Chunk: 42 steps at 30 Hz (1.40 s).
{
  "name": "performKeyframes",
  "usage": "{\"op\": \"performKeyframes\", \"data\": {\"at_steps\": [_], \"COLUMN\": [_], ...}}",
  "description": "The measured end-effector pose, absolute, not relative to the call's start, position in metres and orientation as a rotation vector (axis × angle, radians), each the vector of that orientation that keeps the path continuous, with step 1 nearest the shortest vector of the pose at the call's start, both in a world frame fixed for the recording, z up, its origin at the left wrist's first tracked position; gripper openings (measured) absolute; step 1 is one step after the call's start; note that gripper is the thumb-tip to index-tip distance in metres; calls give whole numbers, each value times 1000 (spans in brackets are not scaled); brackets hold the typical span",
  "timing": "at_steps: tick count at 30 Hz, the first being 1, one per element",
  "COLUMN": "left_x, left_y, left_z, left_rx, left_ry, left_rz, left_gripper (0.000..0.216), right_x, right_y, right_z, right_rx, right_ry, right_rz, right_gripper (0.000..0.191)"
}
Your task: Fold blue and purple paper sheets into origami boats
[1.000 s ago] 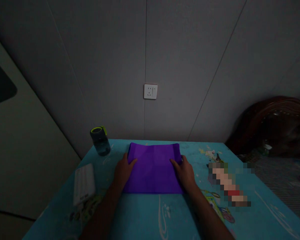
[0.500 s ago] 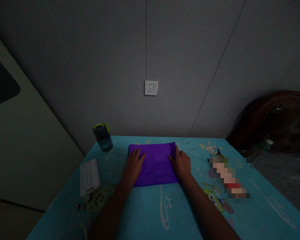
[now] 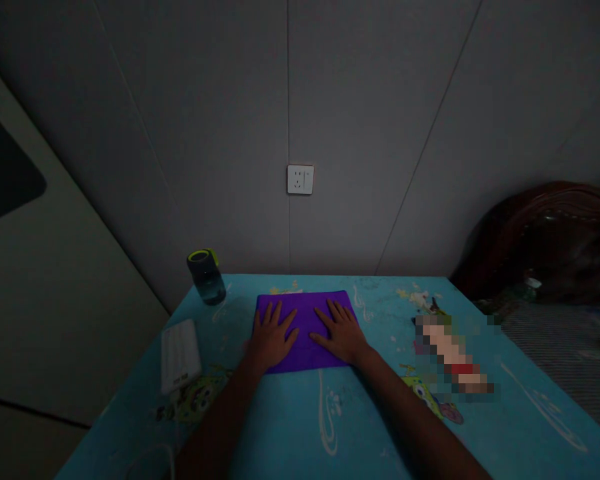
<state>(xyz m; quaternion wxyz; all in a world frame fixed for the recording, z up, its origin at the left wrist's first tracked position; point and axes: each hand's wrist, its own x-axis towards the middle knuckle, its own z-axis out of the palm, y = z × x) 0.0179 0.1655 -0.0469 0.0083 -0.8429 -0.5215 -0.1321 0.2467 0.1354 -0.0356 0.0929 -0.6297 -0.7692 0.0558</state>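
Note:
A flat purple rectangular sheet point(image 3: 303, 333), perhaps folded cloth or paper, lies on the blue patterned tabletop point(image 3: 290, 427). On its left part rests my left hand point(image 3: 273, 339), palm down with fingers spread. My right hand point(image 3: 343, 333) lies flat on the right part, its fingers also spread apart. Between the two hands a strip of the purple surface shows. Parts of the sheet under both palms are hidden.
A dark bottle with a yellow-green rim point(image 3: 207, 279) stands at the back left. Nearer, a white power bank point(image 3: 180, 357) has a cable attached. A pixelated item point(image 3: 453, 353) lies on the right. Behind the table is a grey wall with a socket point(image 3: 300, 180).
My right hand has moved inward from the sheet's right edge and now lies flat on it. My left hand's fingers have spread wider. The sheet's top right corner sits slightly lower.

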Motion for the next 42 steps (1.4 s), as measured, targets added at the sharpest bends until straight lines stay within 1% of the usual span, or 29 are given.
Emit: {"op": "performKeyframes", "data": {"at_steps": [11, 15, 18, 20, 24, 27, 30, 32, 35, 42], "left_x": [19, 26, 29, 28, 20, 15, 12, 10, 9, 6], "left_y": [158, 148, 136, 129, 120, 117, 117, 120, 126, 136], "left_z": [-42, -39, -40, -43, -49, -48, -44, -43, -45, -48], "left_rx": [-2517, -2282, -2188, -2198, -2193, -2319, -2643, -2780, -2845, -2918], "left_ry": [-1664, -1840, -2011, -2052, -1947, -1719, -1398, -1293, -1283, -1303], "left_rz": [-453, -504, -534, -555, -595, -580, -434, -345, -303, -320], "left_gripper": [47, 44, 48, 52, 55, 61, 68, 77, 84, 79], "right_x": [247, 246, 245, 245, 245, 246, 247, 248, 249, 251], "right_y": [138, 137, 135, 134, 134, 135, 137, 138, 140, 141], "right_z": [-34, -32, -32, -33, -36, -40, -42, -43, -42, -42], "right_rx": [-1854, -1845, -1823, -1824, -1902, -1950, -1964, -1973, -1987, -1993], "right_ry": [-2334, -2305, -2280, -2223, -2054, -2012, -2011, -2007, -1996, -1976], "right_rz": [218, 202, 195, 159, 71, 76, 93, 103, 117, 125], "right_gripper": [75, 75, 73, 69, 57, 57, 58, 58, 58, 60]}}
